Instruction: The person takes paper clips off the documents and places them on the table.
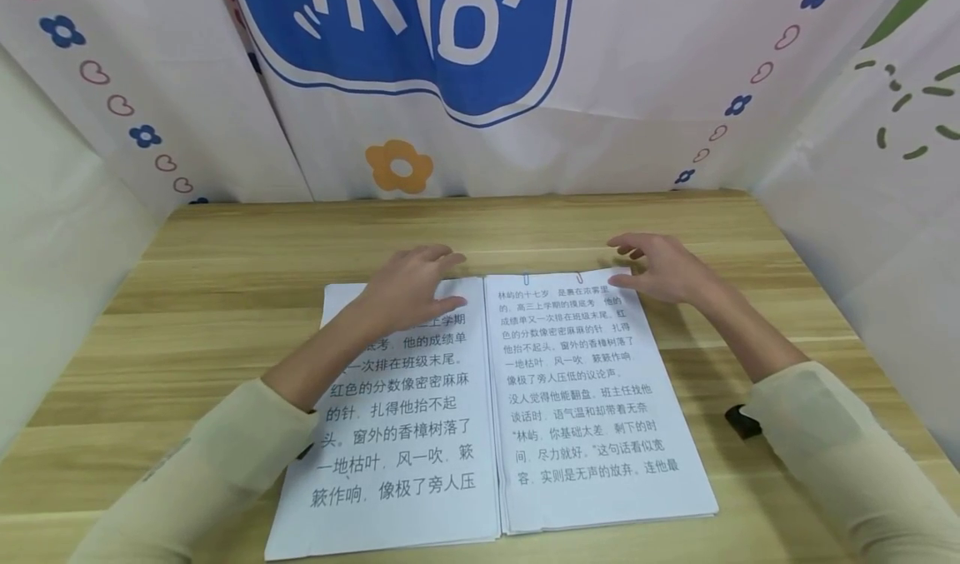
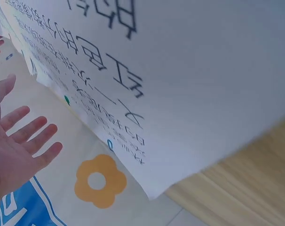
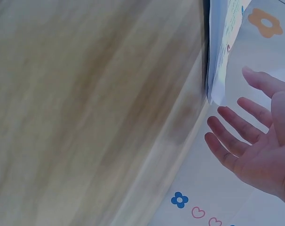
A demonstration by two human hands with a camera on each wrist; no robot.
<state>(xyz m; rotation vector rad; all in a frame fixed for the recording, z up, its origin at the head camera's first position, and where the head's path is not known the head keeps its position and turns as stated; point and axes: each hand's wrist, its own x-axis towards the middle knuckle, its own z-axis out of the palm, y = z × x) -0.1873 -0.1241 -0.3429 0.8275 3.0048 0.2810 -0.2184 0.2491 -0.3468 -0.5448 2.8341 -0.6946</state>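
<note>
Two stacks of printed paper lie side by side, a left stack [image 1: 405,514] in larger print and a right stack [image 1: 600,497] in smaller print. Over the top part of the left stack reaches my left hand [image 1: 408,289], fingers loosely spread with nothing in them; it hides some of the text. My right hand [image 1: 663,268] hovers by the right stack's upper right corner, its thumb overlapping that corner, fingers relaxed. A blue paper clip [image 1: 527,279] and a red paper clip [image 1: 580,278] sit on the right stack's top edge. In the left wrist view, a green clip [image 2: 67,100] and a blue clip [image 2: 110,145] show on the left stack.
The stacks rest on a wood-grain table [image 1: 187,297]. Behind it hangs a white cloth [image 1: 600,147] with a blue emblem and an orange flower [image 1: 400,167]. More white cloth closes off both sides. Pale sleeves cover the forearms, and dark straps show at the cuffs.
</note>
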